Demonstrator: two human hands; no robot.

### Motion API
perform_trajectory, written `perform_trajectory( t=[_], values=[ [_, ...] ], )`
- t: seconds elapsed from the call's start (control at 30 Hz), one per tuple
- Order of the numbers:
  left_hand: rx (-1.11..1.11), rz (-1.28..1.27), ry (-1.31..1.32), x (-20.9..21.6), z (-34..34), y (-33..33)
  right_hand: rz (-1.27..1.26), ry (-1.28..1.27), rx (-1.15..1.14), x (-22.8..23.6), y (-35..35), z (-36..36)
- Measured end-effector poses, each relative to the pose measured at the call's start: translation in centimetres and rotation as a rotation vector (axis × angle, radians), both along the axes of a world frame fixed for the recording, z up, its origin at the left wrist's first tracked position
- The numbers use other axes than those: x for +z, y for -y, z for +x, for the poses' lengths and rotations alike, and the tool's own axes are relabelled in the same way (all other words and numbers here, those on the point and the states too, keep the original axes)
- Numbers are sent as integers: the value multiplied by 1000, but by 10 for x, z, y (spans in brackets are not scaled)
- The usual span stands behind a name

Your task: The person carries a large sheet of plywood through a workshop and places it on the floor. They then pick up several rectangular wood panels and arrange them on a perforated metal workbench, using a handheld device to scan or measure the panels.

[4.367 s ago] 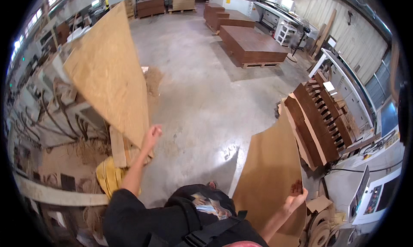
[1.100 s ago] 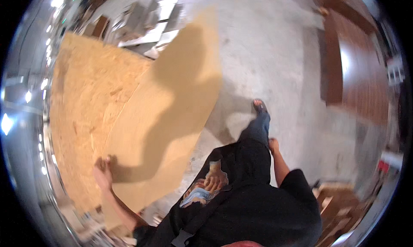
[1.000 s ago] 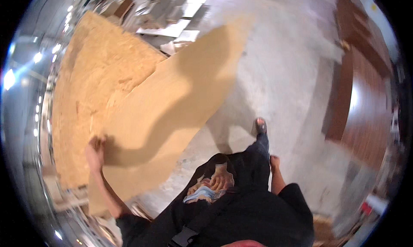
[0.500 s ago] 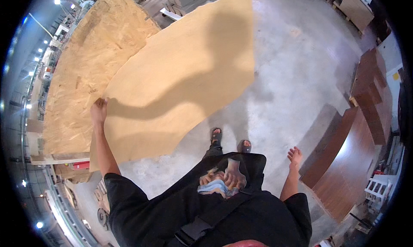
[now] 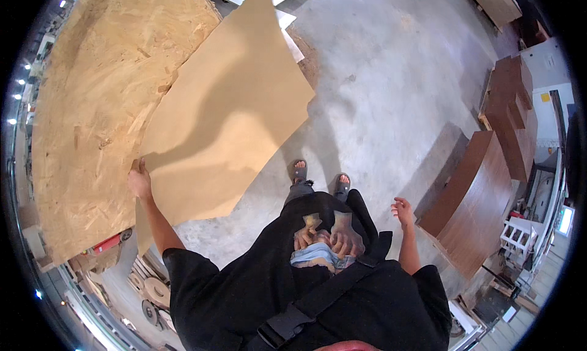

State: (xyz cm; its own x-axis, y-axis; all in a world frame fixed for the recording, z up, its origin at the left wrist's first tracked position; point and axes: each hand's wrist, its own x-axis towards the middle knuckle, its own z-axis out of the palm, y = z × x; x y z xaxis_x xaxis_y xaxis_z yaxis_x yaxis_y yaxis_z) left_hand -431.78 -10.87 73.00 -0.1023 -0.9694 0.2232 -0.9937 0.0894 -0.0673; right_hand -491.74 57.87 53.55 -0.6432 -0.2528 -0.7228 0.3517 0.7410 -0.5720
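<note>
My left hand pinches the left edge of a large thin tan sheet, which looks like brown paper or thin board. The sheet hangs at a slant in front of me, its far end narrowing to a point, and my shadow falls across it. Along its left edge stands a big rough wood-strand board, partly covered by the sheet. On the other side, my right hand hangs in the air over the floor, holding nothing, its fingers loosely apart.
Brown wood-grain panels are stacked low on the right, with more brown stacks behind. A white rack stands at far right. Round discs lie at lower left. White pieces show beyond the sheet on the concrete floor.
The tan sheet has swung left and covers less of the floor, uncovering white pieces behind it. My left hand still grips its edge. The whole view has shifted.
</note>
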Motion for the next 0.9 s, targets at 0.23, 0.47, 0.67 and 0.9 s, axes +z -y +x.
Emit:
perform_trajectory(
  t=[0.23, 0.47, 0.67, 0.9],
  values=[
    [-32, -133, -33, 2, 45, 22, 47, -31, 94, 26, 30, 17],
    [20, -256, 16, 4, 86, 12, 62, -77, 100, 20, 52, 30],
    [102, -144, -64, -2, 111, 23, 32, -6, 199, -4, 40, 32],
    [227, -267, 67, -3, 71, 50, -11, -70, 124, 11, 48, 39]
  ],
)
